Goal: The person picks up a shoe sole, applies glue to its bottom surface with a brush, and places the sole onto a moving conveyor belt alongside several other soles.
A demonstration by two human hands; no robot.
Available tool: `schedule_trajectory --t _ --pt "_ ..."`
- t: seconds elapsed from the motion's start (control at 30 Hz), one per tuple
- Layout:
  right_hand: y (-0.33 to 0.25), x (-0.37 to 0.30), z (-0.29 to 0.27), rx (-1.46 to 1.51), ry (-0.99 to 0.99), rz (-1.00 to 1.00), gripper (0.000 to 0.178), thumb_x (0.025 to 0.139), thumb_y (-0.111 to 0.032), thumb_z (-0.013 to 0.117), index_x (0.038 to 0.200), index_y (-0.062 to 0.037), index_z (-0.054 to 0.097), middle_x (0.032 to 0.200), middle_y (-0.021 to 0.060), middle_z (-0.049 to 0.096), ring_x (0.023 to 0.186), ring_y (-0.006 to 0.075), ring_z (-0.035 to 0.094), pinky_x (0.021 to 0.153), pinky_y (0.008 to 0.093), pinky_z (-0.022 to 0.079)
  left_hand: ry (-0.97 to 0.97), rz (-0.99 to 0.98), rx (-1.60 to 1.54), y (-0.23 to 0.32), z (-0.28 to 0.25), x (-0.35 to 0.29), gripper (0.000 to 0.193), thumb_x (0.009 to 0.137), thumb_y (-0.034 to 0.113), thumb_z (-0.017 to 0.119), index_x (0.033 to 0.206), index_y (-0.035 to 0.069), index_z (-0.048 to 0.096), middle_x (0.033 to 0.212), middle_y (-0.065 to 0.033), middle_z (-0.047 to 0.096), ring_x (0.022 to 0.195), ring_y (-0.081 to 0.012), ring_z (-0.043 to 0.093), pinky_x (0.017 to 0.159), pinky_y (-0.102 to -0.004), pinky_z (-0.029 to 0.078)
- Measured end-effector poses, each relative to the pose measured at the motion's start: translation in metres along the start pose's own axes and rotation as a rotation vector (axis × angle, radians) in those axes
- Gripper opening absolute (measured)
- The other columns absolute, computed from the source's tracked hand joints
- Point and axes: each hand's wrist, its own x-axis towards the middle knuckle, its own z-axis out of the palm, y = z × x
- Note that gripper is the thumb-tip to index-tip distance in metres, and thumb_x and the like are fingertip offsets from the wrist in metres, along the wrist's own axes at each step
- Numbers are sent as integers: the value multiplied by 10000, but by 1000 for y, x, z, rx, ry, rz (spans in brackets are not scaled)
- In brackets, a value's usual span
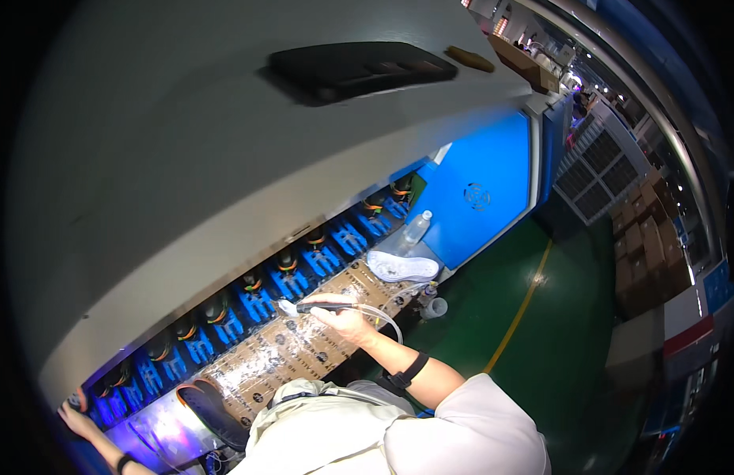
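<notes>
A brush with a black handle and a pale, whitish head is in my right hand, fingers closed round the handle. A clear hose curves from its rear end. Below it lies a long cardboard-covered ledge under shiny clear film. Far to the left, my left hand reaches to the end of the machine, beside a small dark and orange item; its fingers are too small and partly hidden to read. A white shoe sole rests at the ledge's right end.
Blue clamps holding dark, rounded forms line the machine's slot under its grey hood. A clear bottle stands by the blue side panel. A dark shoe-shaped piece lies near my body. A white cup is beside the ledge.
</notes>
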Motion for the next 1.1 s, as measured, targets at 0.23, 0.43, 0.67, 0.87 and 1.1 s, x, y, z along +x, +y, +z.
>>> schedule_trajectory --t 0.23,0.43,0.67,0.87,1.1 --pt "-9 2 -61 351 86 137 228 1006 -85 710 1205 -8 792 916 -11 718 777 56 593 712 229 480 -654 -652 -794 72 45 -298 596 1090 308 484 1536 -88 498 1551 -214 578 1382 -329 593 1221 -468 425" --pt "-16 11 -72 497 -4 190 210 962 -51 731 1149 32 782 932 6 707 803 80 583 742 242 477 -848 -679 -901 162 139 -519 893 921 506 694 1565 -60 444 1502 -294 590 1334 -489 618 1172 -605 470" --pt "-79 20 -12 319 -363 79 287 950 -118 796 1185 45 771 1030 38 758 859 77 619 847 244 498 -958 -1164 -1668 228 193 -610 1079 991 888 325 1630 24 425 1582 -239 555 1419 -489 553 1231 -625 407" --pt "-106 32 42 244 -436 50 231 984 -69 738 1184 46 763 969 59 756 776 109 667 729 269 574 -1002 -935 -1292 246 197 -634 992 1046 839 183 1653 91 419 1619 -168 538 1483 -347 528 1263 -545 397" --pt "-102 37 75 219 -412 -46 201 988 -70 752 1165 18 789 938 -15 728 824 48 600 758 219 486 -897 -979 -1194 252 197 -643 884 1099 760 211 1660 109 417 1678 -116 476 1553 -290 439 1318 -469 308"
